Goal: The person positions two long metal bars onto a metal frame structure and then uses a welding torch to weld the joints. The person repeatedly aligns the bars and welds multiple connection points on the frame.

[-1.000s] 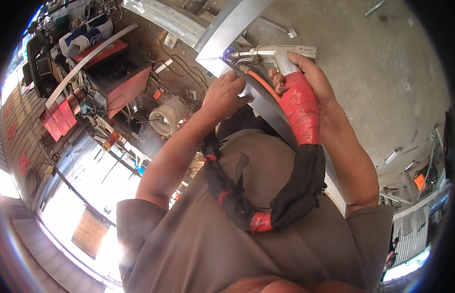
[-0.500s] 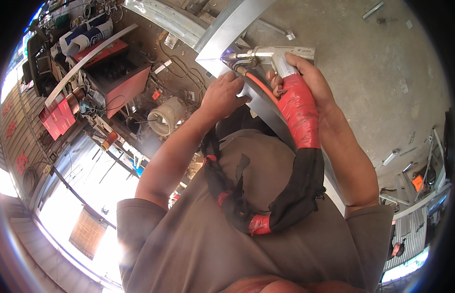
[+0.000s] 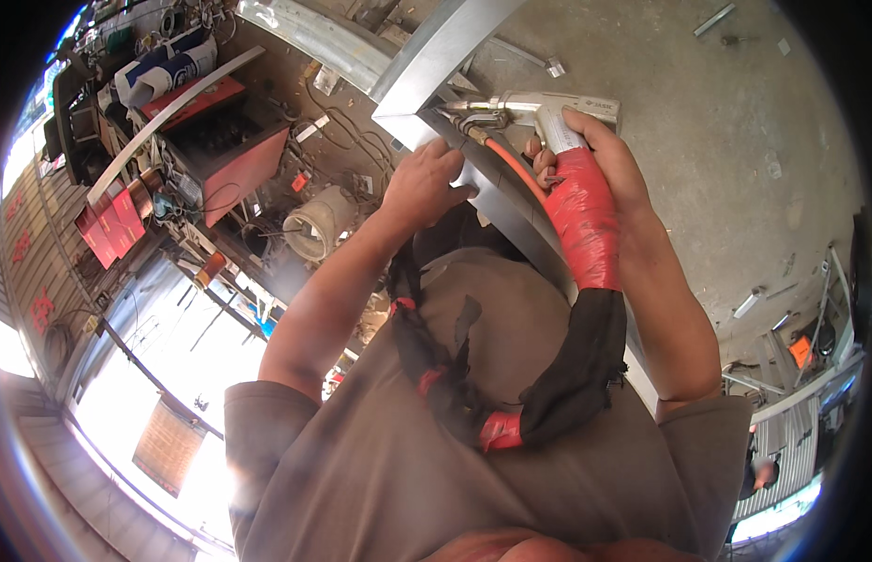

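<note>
Metal beam point(image 3: 445, 47) cut off at the top edge; torch tip point(image 3: 452, 106) indistinct, perhaps touching it.

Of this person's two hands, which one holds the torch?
The right hand, its fingers wrapped around the pale torch. The left hand, by the silvery bar, holds no torch.

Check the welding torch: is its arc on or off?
Off, apparently: the welding torch shows no bright glow at its nozzle.
</note>
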